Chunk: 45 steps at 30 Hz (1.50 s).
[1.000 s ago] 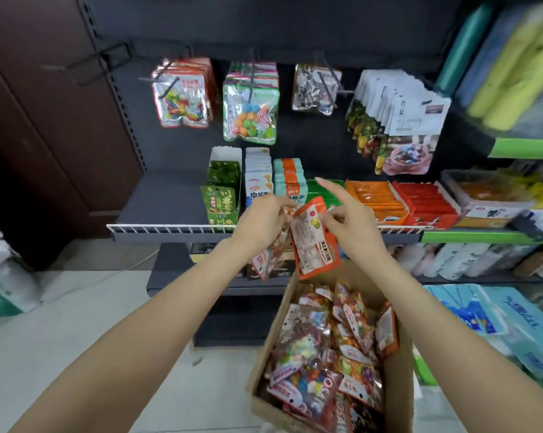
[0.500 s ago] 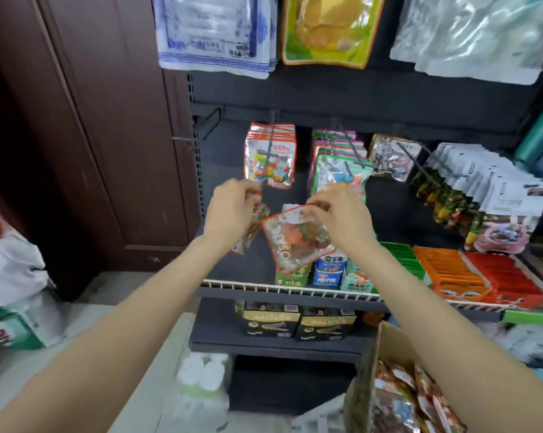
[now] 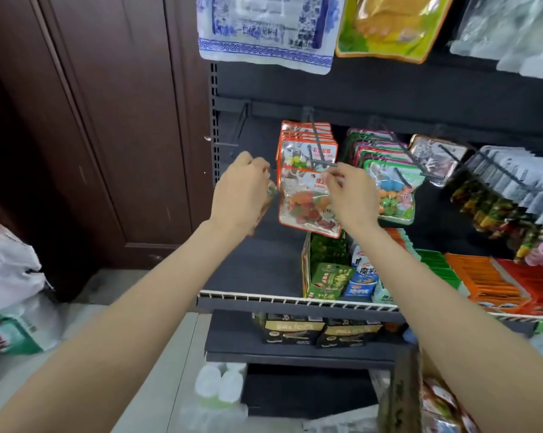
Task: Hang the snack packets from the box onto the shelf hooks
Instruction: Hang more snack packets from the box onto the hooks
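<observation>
My right hand [image 3: 351, 195] pinches the top of a red-edged snack packet [image 3: 304, 207] with coloured gummies, right at the tip of a black shelf hook [image 3: 318, 151]. Matching packets [image 3: 307, 142] hang further back on that hook. My left hand [image 3: 242, 195] grips more packets [image 3: 268, 198], mostly hidden behind the fingers. The cardboard box [image 3: 404, 398] with more packets [image 3: 442, 407] shows at the bottom right, partly behind my right forearm. An empty hook [image 3: 237, 135] juts out to the left.
Green-edged packets [image 3: 389, 185], silver packets [image 3: 435, 157] and white packets [image 3: 510, 185] hang on hooks to the right. Boxed goods [image 3: 329, 270] stand behind the white wire shelf rail [image 3: 295, 300]. Large bags [image 3: 267, 29] hang overhead. A brown cabinet [image 3: 107, 120] stands left, white bags [image 3: 11, 276] on the floor.
Both hands have risen from above the box to the hook level. The right hand has carried one packet up to the tip of the hook with matching packets. The view has tilted upward.
</observation>
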{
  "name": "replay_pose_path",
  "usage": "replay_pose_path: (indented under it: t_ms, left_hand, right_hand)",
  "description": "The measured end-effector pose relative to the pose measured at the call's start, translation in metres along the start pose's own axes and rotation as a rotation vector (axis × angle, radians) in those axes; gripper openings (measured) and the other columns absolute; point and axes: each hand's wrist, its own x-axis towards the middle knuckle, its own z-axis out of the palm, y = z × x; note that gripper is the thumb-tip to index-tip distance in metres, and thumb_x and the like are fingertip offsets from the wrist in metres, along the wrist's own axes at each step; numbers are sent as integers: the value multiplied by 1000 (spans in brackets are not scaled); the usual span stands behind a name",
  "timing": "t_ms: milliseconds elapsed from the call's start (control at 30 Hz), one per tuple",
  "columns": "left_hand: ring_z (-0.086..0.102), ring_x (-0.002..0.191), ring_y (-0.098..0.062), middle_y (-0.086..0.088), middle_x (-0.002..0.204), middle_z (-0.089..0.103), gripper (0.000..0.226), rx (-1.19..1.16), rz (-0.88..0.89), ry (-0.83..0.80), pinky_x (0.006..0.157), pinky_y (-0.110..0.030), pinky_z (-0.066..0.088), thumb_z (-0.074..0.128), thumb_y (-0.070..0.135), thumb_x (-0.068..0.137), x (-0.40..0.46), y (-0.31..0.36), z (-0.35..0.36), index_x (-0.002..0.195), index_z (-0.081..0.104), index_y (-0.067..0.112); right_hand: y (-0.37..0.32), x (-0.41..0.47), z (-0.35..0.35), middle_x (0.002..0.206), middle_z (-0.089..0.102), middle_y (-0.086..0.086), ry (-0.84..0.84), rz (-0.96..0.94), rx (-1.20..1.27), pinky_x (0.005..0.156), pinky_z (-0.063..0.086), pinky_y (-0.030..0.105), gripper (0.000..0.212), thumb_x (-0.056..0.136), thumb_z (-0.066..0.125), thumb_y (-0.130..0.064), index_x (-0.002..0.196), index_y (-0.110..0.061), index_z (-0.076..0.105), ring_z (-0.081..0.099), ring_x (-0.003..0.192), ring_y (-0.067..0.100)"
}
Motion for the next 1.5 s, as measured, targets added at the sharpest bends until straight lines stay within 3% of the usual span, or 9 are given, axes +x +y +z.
replay_pose_path:
  t_ms: [167,433,600,733,933,1100,1233,1333,1500]
  left_hand:
    - [58,91,-35,-14,106,55,22,-35,-15,-12,77,-40,45,49,9,95,3,1,8,111,63,4]
    - [60,94,-32,-10,108,59,25,-119,-81,3,80,-42,50,49,13,95,19,6,17,116,62,13]
    - [62,83,-17,-1,98,67,17,-323,-174,-10,75,-29,49,54,13,94,20,4,23,104,67,17]
    - [59,83,-8,6,89,64,12,-540,-284,-56,74,-19,43,59,13,92,10,-4,22,97,69,16]
    - [67,84,-13,2,89,67,8,-929,-475,-145,70,-36,59,56,15,94,-5,-3,33,97,64,15]
    - [61,86,-6,6,96,63,15,-650,-317,-182,71,-19,48,65,19,88,-8,-2,34,103,65,19]
    - [59,101,-11,3,114,60,43,-520,-100,-453,87,-28,49,70,26,84,-4,8,32,125,58,19]
    - [64,98,-21,-8,104,68,28,-620,-202,-358,87,-40,54,70,24,84,-3,8,35,108,66,11]
    - [64,82,-19,-5,89,67,10,-1030,-506,-271,68,-29,55,63,11,89,-16,-5,39,93,54,12]
  right_hand:
    - [-2,3,0,97,70,1,51,-39,-147,48,30,20,21,95,52,-25,102,-13,67,64,86,20]
    - [-3,52,27,89,64,11,36,24,-365,53,32,27,14,94,51,-13,84,-10,60,47,67,23]
    - [4,51,40,119,49,11,32,36,-152,73,41,30,27,90,55,-8,116,-11,56,47,109,26]
    - [14,6,25,111,53,6,43,59,113,77,40,26,17,96,49,-18,111,-12,53,52,100,18]
    - [35,-34,12,112,64,2,-419,410,530,93,50,42,36,91,57,-39,120,-20,51,62,102,19]
    - [34,-37,-12,93,68,-3,-387,189,609,64,52,13,28,88,63,-12,114,-16,54,66,76,1]
    - [21,-31,-20,95,66,-6,-430,-14,423,78,49,19,22,82,70,-17,102,-17,62,62,87,7]
    - [19,-28,-22,87,66,-3,-343,88,473,66,52,23,22,80,73,-19,97,-16,59,64,79,13]
    - [31,-40,-19,91,69,9,-477,372,711,70,58,20,14,82,67,0,91,-7,59,68,84,17]
